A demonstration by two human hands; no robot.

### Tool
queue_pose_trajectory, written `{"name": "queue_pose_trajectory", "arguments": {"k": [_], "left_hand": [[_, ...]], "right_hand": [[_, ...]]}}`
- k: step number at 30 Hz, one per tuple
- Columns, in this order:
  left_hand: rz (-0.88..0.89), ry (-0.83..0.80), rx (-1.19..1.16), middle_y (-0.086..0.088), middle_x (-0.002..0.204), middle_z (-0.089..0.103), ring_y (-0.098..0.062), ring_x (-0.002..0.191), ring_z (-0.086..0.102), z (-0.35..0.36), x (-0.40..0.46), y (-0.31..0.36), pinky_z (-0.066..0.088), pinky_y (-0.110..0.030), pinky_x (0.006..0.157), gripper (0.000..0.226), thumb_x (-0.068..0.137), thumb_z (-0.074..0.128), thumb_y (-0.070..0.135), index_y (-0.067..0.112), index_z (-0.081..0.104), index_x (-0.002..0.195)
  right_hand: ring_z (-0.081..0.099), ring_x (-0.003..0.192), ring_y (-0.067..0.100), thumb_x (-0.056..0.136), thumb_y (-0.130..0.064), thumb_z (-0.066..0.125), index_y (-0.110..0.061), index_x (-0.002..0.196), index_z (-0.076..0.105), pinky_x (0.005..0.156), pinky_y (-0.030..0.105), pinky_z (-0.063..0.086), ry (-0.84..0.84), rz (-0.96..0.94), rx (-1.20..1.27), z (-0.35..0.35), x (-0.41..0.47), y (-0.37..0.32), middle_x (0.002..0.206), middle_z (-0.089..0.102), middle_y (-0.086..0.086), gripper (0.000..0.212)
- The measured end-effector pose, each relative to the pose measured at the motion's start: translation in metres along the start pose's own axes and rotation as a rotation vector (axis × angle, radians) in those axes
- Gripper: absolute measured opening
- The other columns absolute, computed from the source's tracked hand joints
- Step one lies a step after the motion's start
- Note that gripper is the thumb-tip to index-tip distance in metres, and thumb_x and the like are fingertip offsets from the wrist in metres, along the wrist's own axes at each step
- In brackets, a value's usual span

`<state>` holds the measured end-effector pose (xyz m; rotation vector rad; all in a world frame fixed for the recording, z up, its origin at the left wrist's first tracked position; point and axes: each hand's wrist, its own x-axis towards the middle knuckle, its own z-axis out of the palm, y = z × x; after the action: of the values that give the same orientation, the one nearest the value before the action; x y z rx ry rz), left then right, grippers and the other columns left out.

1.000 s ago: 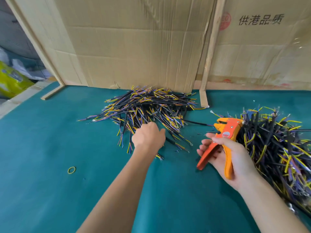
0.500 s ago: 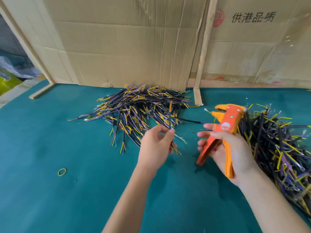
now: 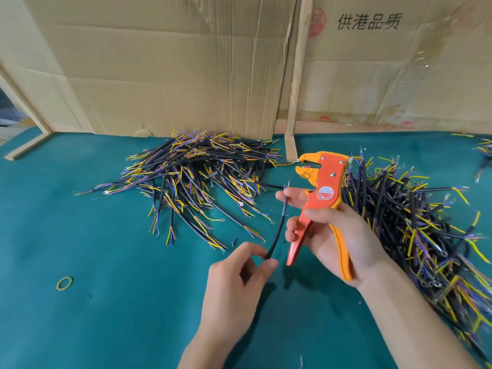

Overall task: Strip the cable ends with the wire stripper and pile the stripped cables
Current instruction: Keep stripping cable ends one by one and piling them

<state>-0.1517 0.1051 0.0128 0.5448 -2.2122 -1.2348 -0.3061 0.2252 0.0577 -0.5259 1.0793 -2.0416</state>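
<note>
My left hand pinches the lower end of one black cable, which slants up to the right with thin coloured wires at its top. That top end touches the fingertips of my right hand. The right hand grips the handles of an orange and yellow wire stripper, jaws up and pointing left, apart from the cable end. One cable pile lies on the green table behind my left hand. A bigger cable heap lies to the right of my right hand.
The table is covered in green cloth. A cardboard wall and a wooden post close off the back. A yellow rubber band lies at the left. A few more cables lie at the far right edge.
My left hand took one cable out of the left pile and drew it back towards me and to the right. Its top end now meets my right fingers beside the stripper.
</note>
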Motion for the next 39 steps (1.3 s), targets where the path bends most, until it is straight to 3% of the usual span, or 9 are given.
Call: {"name": "queue_pose_trajectory", "arguments": {"k": [4,9,13,17,23,29,34,39], "left_hand": [[0.014,-0.004,-0.013,0.010,0.052,0.043,-0.008,0.049,0.036,-0.001,-0.003,-0.004,0.029,-0.015,0.049,0.015,0.088,0.078,0.029,0.032,0.065,0.083],[0.043,-0.110,-0.031,-0.003,0.060,0.063,-0.021,0.051,0.052,-0.003,-0.006,-0.002,0.044,-0.034,0.053,0.016,0.088,0.064,0.049,0.034,0.067,0.091],[0.015,-0.145,-0.156,0.011,0.068,0.070,-0.004,0.055,0.052,0.000,0.008,0.013,0.040,-0.020,0.055,0.020,0.094,0.057,0.045,0.030,0.070,0.089],[-0.070,-0.054,-0.322,0.003,0.070,0.072,-0.016,0.065,0.068,0.011,0.041,0.032,0.054,-0.031,0.065,0.016,0.094,0.064,0.033,0.020,0.073,0.090],[-0.158,0.089,-0.513,0.003,0.064,0.067,-0.013,0.059,0.063,0.020,0.055,0.035,0.049,-0.024,0.052,0.022,0.098,0.065,0.016,0.025,0.078,0.082],[-0.246,0.188,-0.662,-0.002,0.066,0.066,-0.017,0.060,0.059,0.029,0.057,0.036,0.049,-0.038,0.056,0.018,0.096,0.065,0.012,0.017,0.074,0.082],[-0.355,0.271,-0.857,-0.004,0.070,0.064,-0.013,0.059,0.055,0.025,0.066,0.037,0.043,-0.024,0.050,0.013,0.099,0.058,0.004,0.008,0.061,0.087],[-0.462,0.576,-1.165,-0.012,0.076,0.052,-0.014,0.056,0.050,0.000,0.101,0.038,0.042,-0.018,0.046,0.021,0.104,0.036,-0.006,0.009,0.041,0.091]], "right_hand": [[0.061,0.075,0.028,0.083,-0.007,0.060,0.006,0.130,0.060,0.073,0.039,0.053,-0.032,0.008,0.013,-0.002,0.000,0.001,0.136,0.063,0.023,0.049],[0.063,0.076,0.027,0.082,-0.007,0.063,0.005,0.133,0.060,0.073,0.037,0.056,-0.094,0.031,0.063,-0.003,-0.002,0.001,0.139,0.060,0.023,0.052],[0.063,0.074,0.026,0.079,-0.014,0.067,0.003,0.135,0.059,0.074,0.038,0.055,-0.154,0.055,0.040,-0.005,-0.002,0.001,0.142,0.058,0.022,0.059],[0.064,0.074,0.023,0.078,-0.012,0.068,0.000,0.141,0.055,0.073,0.037,0.055,-0.204,0.081,-0.022,-0.005,-0.003,-0.001,0.146,0.056,0.017,0.066],[0.065,0.073,0.026,0.075,-0.011,0.071,-0.006,0.139,0.060,0.072,0.040,0.055,-0.176,0.060,-0.041,-0.006,-0.003,-0.001,0.145,0.058,0.011,0.065],[0.066,0.074,0.029,0.074,-0.005,0.072,-0.006,0.140,0.058,0.073,0.040,0.056,-0.122,0.066,-0.083,-0.004,-0.001,0.001,0.143,0.061,0.008,0.068],[0.065,0.071,0.029,0.076,-0.003,0.069,-0.006,0.134,0.063,0.070,0.040,0.055,-0.123,0.122,-0.102,-0.001,-0.003,0.002,0.139,0.064,0.010,0.058],[0.066,0.074,0.032,0.078,-0.012,0.076,-0.003,0.130,0.065,0.073,0.042,0.053,-0.327,0.278,-0.197,-0.004,-0.009,-0.002,0.141,0.055,0.030,0.054]]}}
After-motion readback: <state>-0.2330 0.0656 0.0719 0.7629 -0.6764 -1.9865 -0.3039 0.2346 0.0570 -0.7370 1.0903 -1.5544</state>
